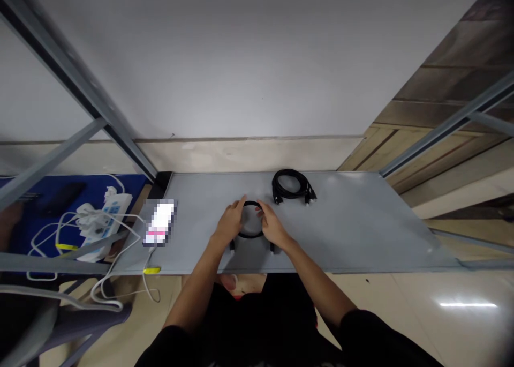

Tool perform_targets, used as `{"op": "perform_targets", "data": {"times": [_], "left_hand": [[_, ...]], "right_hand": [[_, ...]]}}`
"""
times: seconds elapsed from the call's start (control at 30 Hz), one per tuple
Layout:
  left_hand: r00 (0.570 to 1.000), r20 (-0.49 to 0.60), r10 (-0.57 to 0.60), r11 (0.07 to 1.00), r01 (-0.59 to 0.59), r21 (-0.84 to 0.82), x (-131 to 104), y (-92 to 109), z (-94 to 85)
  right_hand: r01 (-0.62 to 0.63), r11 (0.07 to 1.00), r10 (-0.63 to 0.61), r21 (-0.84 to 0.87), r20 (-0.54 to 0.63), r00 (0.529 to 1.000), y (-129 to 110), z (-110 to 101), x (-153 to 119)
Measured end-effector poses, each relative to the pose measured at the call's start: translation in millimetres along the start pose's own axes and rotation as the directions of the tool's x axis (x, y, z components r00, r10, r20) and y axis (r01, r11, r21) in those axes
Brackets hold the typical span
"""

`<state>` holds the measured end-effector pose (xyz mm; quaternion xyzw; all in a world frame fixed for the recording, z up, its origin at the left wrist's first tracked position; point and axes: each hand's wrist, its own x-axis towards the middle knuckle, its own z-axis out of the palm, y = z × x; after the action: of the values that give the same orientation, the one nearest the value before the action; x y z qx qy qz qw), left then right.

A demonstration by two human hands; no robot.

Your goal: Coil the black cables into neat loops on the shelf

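Note:
Near the front of the grey table, a black cable [251, 236] is bent into a single loop between my hands. My left hand [232, 221] is closed around the loop's left side, and my right hand [271, 224] grips its right side. The cable's two dark plug ends stick out below the hands, one on each side, close to the table top. Just beyond my right hand lies a bundle of coiled black cables [291, 195], its several plugs pointing toward me.
A phone with a lit, blurred screen [160, 222] lies at the table's left end, a white charging cord [146, 273] running from it. Farther left, a white power strip [108, 227] with tangled cords rests on a blue surface. Metal frame posts [124, 142] flank the grey table [353, 233].

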<state>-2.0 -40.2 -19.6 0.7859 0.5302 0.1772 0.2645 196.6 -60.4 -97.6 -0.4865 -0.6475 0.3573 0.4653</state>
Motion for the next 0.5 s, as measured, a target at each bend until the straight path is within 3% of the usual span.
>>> {"op": "perform_targets", "data": {"times": [0.1,0.2,0.27,0.37,0.5], "left_hand": [[0.999,-0.035,-0.016,0.999,0.018,0.052,8,1,8.2],[0.998,-0.041,-0.042,0.994,0.046,0.102,24,-2,9.0],[0.997,-0.048,-0.059,0.989,0.064,0.13,41,-7,4.7],[0.995,-0.083,-0.061,0.989,0.071,0.131,76,-12,-6.4],[0.981,-0.177,-0.079,0.987,0.101,0.123,119,-10,-22.7]], "right_hand": [[0.087,0.994,-0.088,-0.071,0.0,0.996,-4,-14,16],[0.105,0.977,-0.123,-0.185,-0.089,0.988,-6,-56,50],[0.052,0.952,-0.12,-0.301,-0.214,0.969,-2,-93,78],[-0.142,0.888,-0.017,-0.437,-0.34,0.94,8,-141,114],[-0.258,0.853,0.11,-0.454,-0.327,0.939,22,-166,135]]}}
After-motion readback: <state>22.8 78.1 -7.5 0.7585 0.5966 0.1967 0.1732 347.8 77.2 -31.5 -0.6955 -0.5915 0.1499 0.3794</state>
